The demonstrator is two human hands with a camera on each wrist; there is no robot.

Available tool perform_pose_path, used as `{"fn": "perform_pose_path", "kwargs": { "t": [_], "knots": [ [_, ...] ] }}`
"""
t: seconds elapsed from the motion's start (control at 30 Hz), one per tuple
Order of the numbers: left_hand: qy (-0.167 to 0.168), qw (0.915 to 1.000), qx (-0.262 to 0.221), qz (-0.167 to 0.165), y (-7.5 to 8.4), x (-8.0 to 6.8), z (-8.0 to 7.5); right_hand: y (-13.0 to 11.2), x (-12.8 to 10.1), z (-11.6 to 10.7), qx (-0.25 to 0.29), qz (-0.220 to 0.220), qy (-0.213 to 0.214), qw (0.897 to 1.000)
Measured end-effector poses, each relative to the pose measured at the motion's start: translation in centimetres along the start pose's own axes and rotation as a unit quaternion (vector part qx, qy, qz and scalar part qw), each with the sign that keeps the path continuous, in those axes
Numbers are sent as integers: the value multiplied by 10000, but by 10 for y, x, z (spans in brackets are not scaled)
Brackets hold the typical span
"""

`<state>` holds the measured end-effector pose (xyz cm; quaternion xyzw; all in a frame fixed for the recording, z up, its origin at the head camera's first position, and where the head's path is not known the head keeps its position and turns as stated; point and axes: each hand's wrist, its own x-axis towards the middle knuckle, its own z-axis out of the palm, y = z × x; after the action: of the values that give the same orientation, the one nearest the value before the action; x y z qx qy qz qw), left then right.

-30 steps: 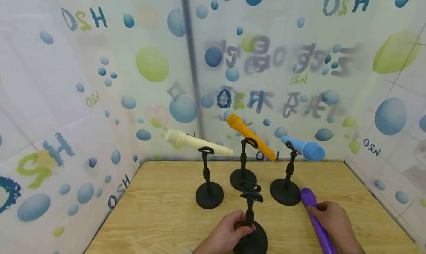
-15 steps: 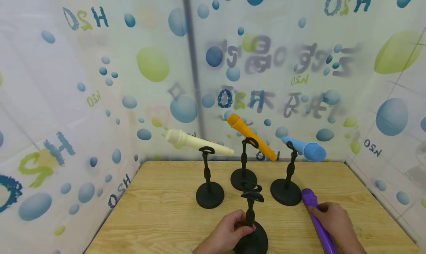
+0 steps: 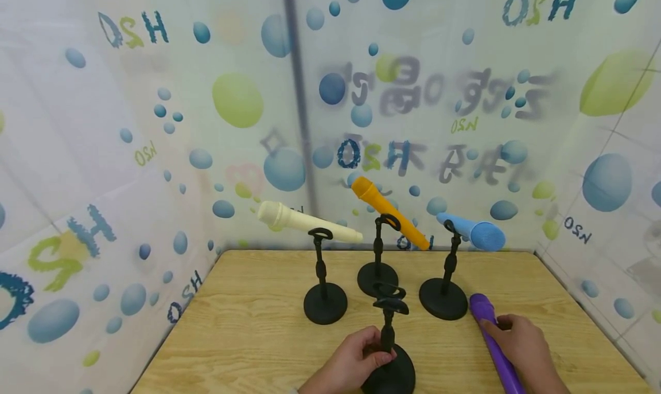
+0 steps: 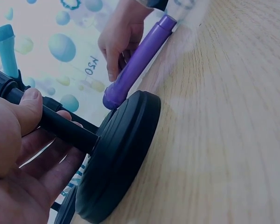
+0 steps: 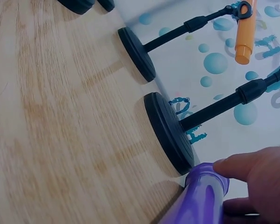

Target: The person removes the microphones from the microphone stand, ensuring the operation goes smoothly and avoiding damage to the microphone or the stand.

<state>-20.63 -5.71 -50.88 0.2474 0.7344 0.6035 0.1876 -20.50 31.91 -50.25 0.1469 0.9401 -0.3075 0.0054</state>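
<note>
Purple microphone lies flat on the table at our right, its rounded head just beside the base of the stand that carries the blue microphone; from the right wrist view we cannot tell whether the two touch. Our right hand rests on the purple body with the fingers curled over it, gripping it where it lies. Our left hand holds the empty black stand nearest us, thumb and fingers wrapped round its thin post just above the round base, which sits on the table. The clip at the top of this stand is unfilled. Behind it stand three more black stands, well apart from our hands: the left one bears a cream microphone, the middle one an orange microphone tilted upward, and the right one the blue. A curtain printed with bubbles closes the table in.
</note>
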Motion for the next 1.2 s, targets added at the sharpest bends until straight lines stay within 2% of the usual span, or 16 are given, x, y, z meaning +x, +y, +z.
{"fn": "perform_pose_path", "kwargs": {
  "t": [0.33, 0.5, 0.73, 0.97, 1.2],
  "knots": [
    [-49, 10000, 5, 41, -1, 1, -1, -7, -9, -9, 8, -62, 327, 9994],
    [-11, 10000, 25, 20, 0, 0, -1, -15, -15, -14, 146, -355, 498, 9980],
    [22, 10000, -8, -71, 0, 0, 0, -34, -22, -15, 408, -878, 506, 9940],
    [29, 10000, -78, -51, -1, -1, -1, -50, -32, -8, 704, -1475, 740, 9838],
    [17, 9999, -126, -21, -1, -1, -1, -67, -43, -2, 1155, -1813, 623, 9746]
  ]
}}
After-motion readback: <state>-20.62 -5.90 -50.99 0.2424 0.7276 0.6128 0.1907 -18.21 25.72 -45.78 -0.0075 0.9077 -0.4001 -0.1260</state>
